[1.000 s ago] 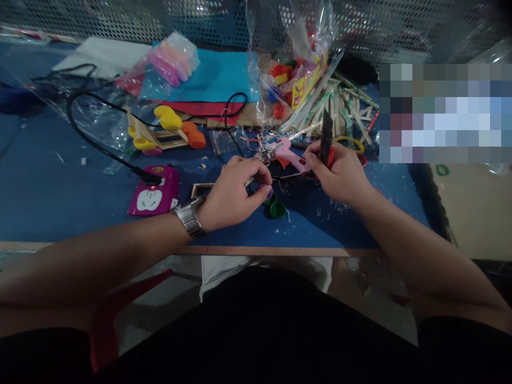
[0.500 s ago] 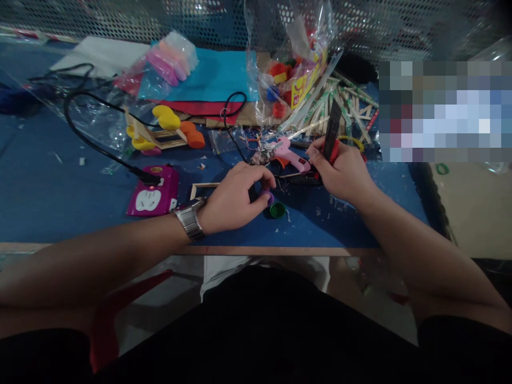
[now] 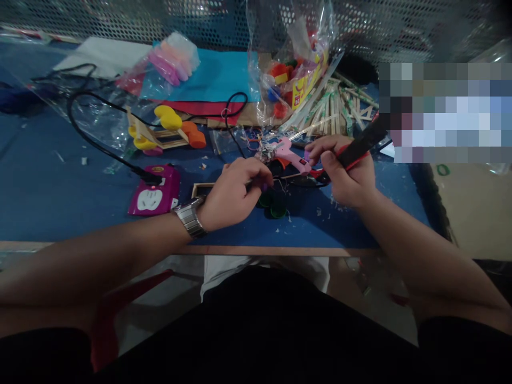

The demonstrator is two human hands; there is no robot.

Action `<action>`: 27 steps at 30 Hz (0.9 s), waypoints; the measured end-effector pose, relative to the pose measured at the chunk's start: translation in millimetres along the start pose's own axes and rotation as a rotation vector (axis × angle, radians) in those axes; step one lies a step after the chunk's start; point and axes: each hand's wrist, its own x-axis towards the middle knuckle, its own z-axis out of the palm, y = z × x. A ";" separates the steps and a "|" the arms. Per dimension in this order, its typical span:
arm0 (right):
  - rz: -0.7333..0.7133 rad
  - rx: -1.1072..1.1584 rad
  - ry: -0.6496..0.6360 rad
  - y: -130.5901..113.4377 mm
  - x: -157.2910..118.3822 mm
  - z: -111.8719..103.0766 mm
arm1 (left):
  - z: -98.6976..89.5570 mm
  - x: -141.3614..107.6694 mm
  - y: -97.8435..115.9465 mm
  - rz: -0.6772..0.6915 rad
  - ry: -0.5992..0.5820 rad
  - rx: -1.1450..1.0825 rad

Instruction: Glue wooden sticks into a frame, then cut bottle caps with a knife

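Note:
My left hand (image 3: pixel 236 194), with a metal watch at the wrist, is closed with thumb and fingers around a small purple cap (image 3: pixel 264 186), mostly hidden. Just below its fingertips two green bottle caps (image 3: pixel 278 209) lie on the blue table. My right hand (image 3: pixel 348 170) is closed around a red and black tool (image 3: pixel 366 141) that looks like a utility knife, its black end pointing up and right. A small purple piece (image 3: pixel 307 154) shows at the right fingertips. Between the hands lies a pink glue gun (image 3: pixel 292 156).
A purple power socket (image 3: pixel 154 189) with a black plug stands left. Behind are a stick frame with yellow and orange caps (image 3: pixel 168 117), blue sheet (image 3: pixel 216 74), a bag of colourful caps (image 3: pixel 288 80) and a pile of sticks (image 3: pixel 330 112). A wooden frame (image 3: pixel 200 188) is partly under my left hand.
The tool in my right hand has swung from nearly upright to tilted right. My left fingers have lifted slightly with the purple cap, and a second green cap now shows. A purple piece appears at my right fingertips.

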 end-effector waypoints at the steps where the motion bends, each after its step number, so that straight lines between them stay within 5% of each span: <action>1: -0.002 0.037 -0.026 -2.1 -0.1 0.7 | 0.5 0.1 -0.2 0.003 -0.015 -0.014; 15: 0.022 0.332 -0.394 -17.8 -7.1 4.0 | 4.6 -6.3 5.7 -0.039 -0.082 0.001; 27: 0.028 0.437 -0.497 -25.8 -4.2 8.9 | 7.7 -6.2 1.0 0.003 -0.090 0.022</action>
